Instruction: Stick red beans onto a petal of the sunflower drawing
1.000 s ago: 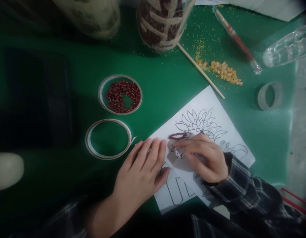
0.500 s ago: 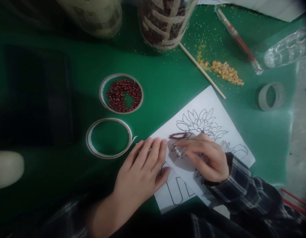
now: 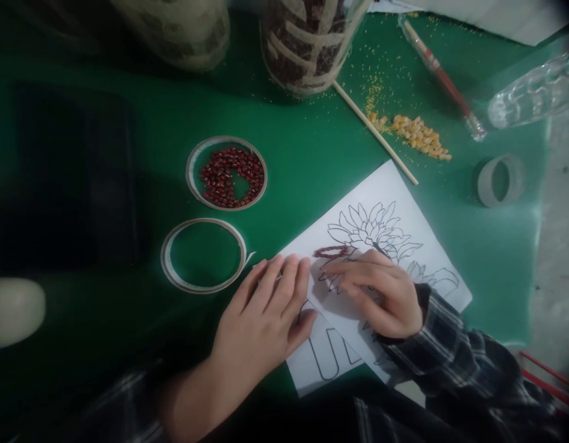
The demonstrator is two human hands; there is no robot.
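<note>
A white sheet (image 3: pixel 390 184) with a black-line flower drawing lies on the green table. One petal is outlined with small dark red beans (image 3: pixel 331 251). My right hand (image 3: pixel 381 292) is over the drawing, just below that petal. Its index finger reaches out and the thumb stays apart from it; nothing shows between them, and the other fingers are partly hidden. My left hand (image 3: pixel 266 307) lies flat with fingers stretched across the sheet's left edge. Under it is a second sheet (image 3: pixel 302 381) with outlined shapes, overlapped by the first.
Red beans (image 3: pixel 219 178) sit inside a tape roll (image 3: pixel 189 169); another tape roll (image 3: pixel 166 271) lies below. Further back are a wooden stick (image 3: pixel 376 132), corn kernels (image 3: pixel 422 135), scattered yellow grains, a jar (image 3: pixel 307 49) and a wrapped stick (image 3: pixel 445 80). A clear bottle (image 3: pixel 533 92) and grey tape ring (image 3: pixel 486 184) lie right.
Both hands keep almost the same pose on the sheets. The whole view has shifted very slightly.
</note>
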